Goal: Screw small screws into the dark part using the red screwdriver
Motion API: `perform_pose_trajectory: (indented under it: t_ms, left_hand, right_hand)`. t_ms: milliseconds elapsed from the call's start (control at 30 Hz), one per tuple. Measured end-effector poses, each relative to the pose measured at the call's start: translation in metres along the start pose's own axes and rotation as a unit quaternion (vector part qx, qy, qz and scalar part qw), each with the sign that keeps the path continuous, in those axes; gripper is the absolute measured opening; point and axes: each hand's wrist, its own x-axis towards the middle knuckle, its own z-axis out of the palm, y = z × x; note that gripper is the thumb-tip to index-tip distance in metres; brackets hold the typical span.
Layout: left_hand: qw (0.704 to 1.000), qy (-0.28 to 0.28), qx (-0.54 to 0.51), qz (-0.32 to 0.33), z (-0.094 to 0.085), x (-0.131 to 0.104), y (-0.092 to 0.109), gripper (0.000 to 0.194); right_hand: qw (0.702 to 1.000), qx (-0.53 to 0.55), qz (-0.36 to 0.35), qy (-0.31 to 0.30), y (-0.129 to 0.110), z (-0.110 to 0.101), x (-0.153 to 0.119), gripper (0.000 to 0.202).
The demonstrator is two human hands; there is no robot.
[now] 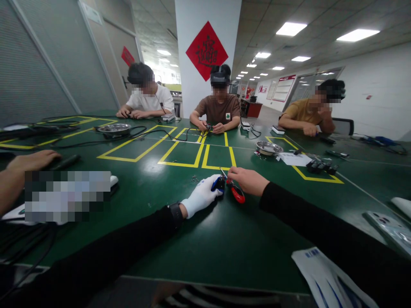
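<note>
My left hand, in a white glove, is closed around a small blue-and-black part just above the green table. My bare right hand is pinched shut right beside it. Its fingertips meet the middle of a tool with a red-and-black handle, whose handle slants down toward me. A thin metal tip points up by the blue part; the exact kind of tool is hard to make out. Several tiny metal pieces lie on the table beyond my left hand.
Metal bowls, a white paper and black parts stand farther off. White gloves and a phone are at right. A co-worker's hand rests at left; three people sit opposite.
</note>
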Motion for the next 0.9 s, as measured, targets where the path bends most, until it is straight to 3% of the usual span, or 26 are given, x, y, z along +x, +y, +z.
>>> perform_pose_trajectory:
  t_ms: [67, 200, 267, 367, 400, 467, 533, 567, 633, 700, 900]
  left_hand:
    - [1.000, 0.012, 0.000, 0.010, 0.002, 0.001, 0.000, 0.045]
    - [1.000, -0.002, -0.010, 0.001, 0.003, -0.002, -0.004, 0.050]
    - [1.000, -0.009, -0.021, -0.005, 0.002, -0.004, -0.006, 0.060]
    - [0.999, 0.007, -0.033, -0.010, 0.002, -0.005, -0.005, 0.086]
    - [0.999, 0.013, -0.036, -0.009, 0.002, -0.005, -0.004, 0.093]
    - [0.999, 0.016, -0.045, -0.005, 0.004, -0.003, -0.002, 0.098]
    - [0.998, 0.013, -0.059, -0.005, 0.007, 0.001, -0.001, 0.098]
    - [0.998, 0.013, -0.064, -0.007, 0.007, 0.003, -0.002, 0.097]
    - [0.998, 0.011, -0.066, 0.000, 0.008, 0.006, -0.004, 0.089]
    - [0.998, 0.003, -0.062, 0.018, 0.007, 0.007, -0.007, 0.078]
    - [0.993, -0.037, -0.107, -0.023, 0.000, 0.005, -0.007, 0.058]
  right_hand:
    - [0.991, -0.078, -0.092, -0.063, 0.010, 0.003, 0.002, 0.031]
    - [0.979, -0.115, -0.146, -0.088, 0.018, 0.004, -0.001, 0.025]
    - [0.990, -0.074, -0.108, -0.053, 0.017, -0.001, -0.007, 0.024]
    - [0.993, 0.062, 0.013, 0.102, 0.010, -0.010, -0.015, 0.019]
    - [0.973, 0.131, 0.056, 0.181, 0.005, -0.011, -0.016, 0.016]
    - [0.903, 0.275, 0.106, 0.312, -0.007, -0.010, -0.017, 0.012]
    - [0.797, 0.416, 0.133, 0.417, -0.021, -0.005, -0.016, 0.015]
    - [0.754, 0.465, 0.136, 0.445, -0.027, -0.002, -0.016, 0.016]
    - [0.695, 0.522, 0.138, 0.474, -0.038, 0.005, -0.015, 0.019]
    - [0.670, 0.547, 0.145, 0.481, -0.045, 0.010, -0.017, 0.025]
    - [0.681, 0.508, 0.174, 0.498, -0.050, 0.014, -0.027, 0.020]
